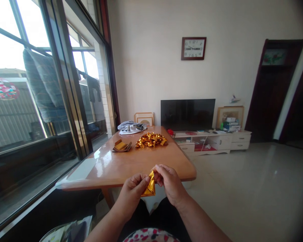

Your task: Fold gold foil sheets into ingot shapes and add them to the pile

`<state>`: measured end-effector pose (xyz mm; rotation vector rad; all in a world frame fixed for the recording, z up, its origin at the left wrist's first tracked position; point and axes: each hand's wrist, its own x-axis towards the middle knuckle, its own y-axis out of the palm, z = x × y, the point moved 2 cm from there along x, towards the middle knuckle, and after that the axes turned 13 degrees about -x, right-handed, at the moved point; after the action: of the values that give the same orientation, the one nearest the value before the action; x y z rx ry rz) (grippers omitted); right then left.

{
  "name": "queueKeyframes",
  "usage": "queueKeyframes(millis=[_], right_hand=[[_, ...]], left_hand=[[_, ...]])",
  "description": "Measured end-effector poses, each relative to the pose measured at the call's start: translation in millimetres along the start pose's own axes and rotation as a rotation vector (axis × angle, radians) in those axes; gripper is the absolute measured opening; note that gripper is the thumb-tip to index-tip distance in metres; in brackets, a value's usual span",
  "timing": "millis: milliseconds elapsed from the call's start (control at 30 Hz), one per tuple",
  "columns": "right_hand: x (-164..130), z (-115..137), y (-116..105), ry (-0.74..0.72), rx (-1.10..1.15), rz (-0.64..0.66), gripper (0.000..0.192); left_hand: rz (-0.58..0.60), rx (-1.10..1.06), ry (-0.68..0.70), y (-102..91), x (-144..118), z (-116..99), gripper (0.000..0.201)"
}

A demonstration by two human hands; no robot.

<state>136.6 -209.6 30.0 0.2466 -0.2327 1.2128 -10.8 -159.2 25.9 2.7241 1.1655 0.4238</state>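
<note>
- At far left we note a tall sliding window with a dark metal frame (65, 84); behind its glass hang a grey quilted cushion (44, 87) and dark garments.
- The glossy orange-brown wooden tabletop (121, 164) has rounded corners and a smooth, reflective finish.
- On it, towards the far end, lies a small stack of flat gold paper sheets (122, 146). The sheets look thin and square-cut.
- Behind the stack lies a crumpled grey and white cloth (131, 127), soft and loosely heaped.
- Just right of the stack we see a pile of folded gold foil pieces (151, 139), shiny and sharply creased.
- Our left hand (133, 188) is closed in a pinch on the left edge of a folded triangular gold foil paper piece (149, 186).
- The piece is held in front of the near edge of the tabletop, above our lap, between both hands.
- We judge the piece to be very light, thin and slick. It should crease permanently and tear or dent under a hard squeeze.
- We judge the best hold to be along the folded edges and corners, with fingertips only.
- Our right hand (170, 183) is closed on the upper right edge of the same piece, thumb and fingertips pressing near its tip.
- Farther right stand a black flat television (188, 114) on a low white cabinet (212, 141), with a square brown-framed wall clock (193, 48) above.
</note>
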Motion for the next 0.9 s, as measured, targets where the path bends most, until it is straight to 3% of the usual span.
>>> queueKeyframes(millis=[100,333,467,900], right_hand=[[-1,-2,1,-0.032,-0.069,0.061,0.032],[3,-28,6,-0.018,-0.149,0.007,0.038],[8,-37,11,0.04,-0.07,-0.004,0.042],[17,-45,28,0.186,0.0,0.111,0.037]], left_hand=[[-0.01,-0.019,0.006,-3.1,0,4,0.038],[-0.03,-0.085,0.031,-16.6,-4,17,0.043],[-0.059,-0.107,0.042,-31.2,-7,21,0.048],[0.087,-0.296,0.066,-57.2,-37,-8,0.035]])
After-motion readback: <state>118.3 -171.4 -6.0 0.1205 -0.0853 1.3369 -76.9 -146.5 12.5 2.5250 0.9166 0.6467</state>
